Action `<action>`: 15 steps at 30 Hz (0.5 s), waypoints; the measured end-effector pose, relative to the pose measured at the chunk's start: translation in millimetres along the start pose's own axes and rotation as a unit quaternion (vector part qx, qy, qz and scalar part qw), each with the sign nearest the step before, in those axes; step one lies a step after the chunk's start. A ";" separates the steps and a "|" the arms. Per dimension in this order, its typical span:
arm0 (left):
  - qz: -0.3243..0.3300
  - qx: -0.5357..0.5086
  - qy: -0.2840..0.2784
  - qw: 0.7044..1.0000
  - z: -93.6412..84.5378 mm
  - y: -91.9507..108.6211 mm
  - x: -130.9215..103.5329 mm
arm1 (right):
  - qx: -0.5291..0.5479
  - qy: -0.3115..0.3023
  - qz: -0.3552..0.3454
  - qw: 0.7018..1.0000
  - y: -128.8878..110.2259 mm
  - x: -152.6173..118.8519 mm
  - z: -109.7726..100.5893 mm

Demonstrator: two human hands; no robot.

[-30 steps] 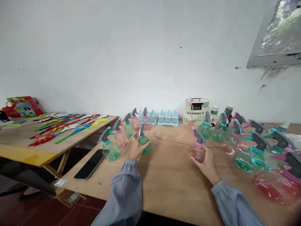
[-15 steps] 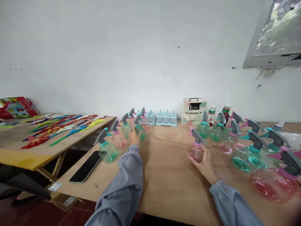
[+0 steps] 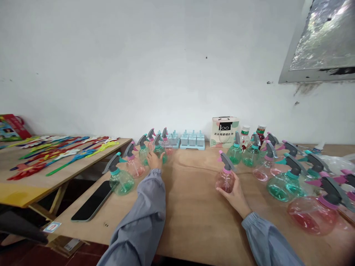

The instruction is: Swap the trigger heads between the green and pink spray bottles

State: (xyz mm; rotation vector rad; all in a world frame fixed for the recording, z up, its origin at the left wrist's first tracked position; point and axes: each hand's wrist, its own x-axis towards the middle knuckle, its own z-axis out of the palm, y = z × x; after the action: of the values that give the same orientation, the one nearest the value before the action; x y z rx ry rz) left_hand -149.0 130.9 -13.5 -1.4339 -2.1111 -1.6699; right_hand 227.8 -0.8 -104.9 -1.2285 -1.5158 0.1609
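Observation:
My right hand (image 3: 234,194) is wrapped round the lower body of a pink spray bottle (image 3: 224,180) with a grey trigger head, upright at the middle right of the table. At the left, my left hand (image 3: 155,160) has its fingers apart just in front of a green spray bottle (image 3: 160,150); whether it still touches it is hard to tell. Around that hand stand another green spray bottle (image 3: 143,154), pink ones (image 3: 135,167) and a nearer green one (image 3: 122,182). More green and pink spray bottles (image 3: 287,185) crowd the right side.
A black phone (image 3: 93,201) lies by the left edge of the wooden table (image 3: 191,218). Light blue ice-pop moulds (image 3: 192,142), a paper bag (image 3: 224,133) and two capped bottles (image 3: 244,137) stand along the wall. Colourful flower crafts (image 3: 69,151) cover the neighbouring table.
My left hand has loosened from the green spray bottle and drawn back slightly. My right hand keeps its hold on the pink one. The view has turned a little to the right.

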 end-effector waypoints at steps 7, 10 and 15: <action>0.198 -0.162 -0.085 0.963 -9.3 44.2 -92.1 | 0.018 -0.019 -0.022 0.999 -19.5 -8.5 13.2; 0.252 -0.266 -0.242 0.898 -15.3 78.2 -148.7 | 0.027 -0.042 -0.042 0.998 -30.3 -18.0 27.6; 0.131 -0.350 -0.283 0.883 -26.3 115.1 -187.9 | 0.044 -0.122 -0.086 0.988 -47.3 -38.0 40.1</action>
State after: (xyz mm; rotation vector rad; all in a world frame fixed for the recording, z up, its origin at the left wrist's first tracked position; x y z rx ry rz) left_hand 23.9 -7.3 -29.4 -2.5429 -1.3963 -2.2035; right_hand 161.9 -30.6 -112.6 -1.0294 -1.7991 0.2684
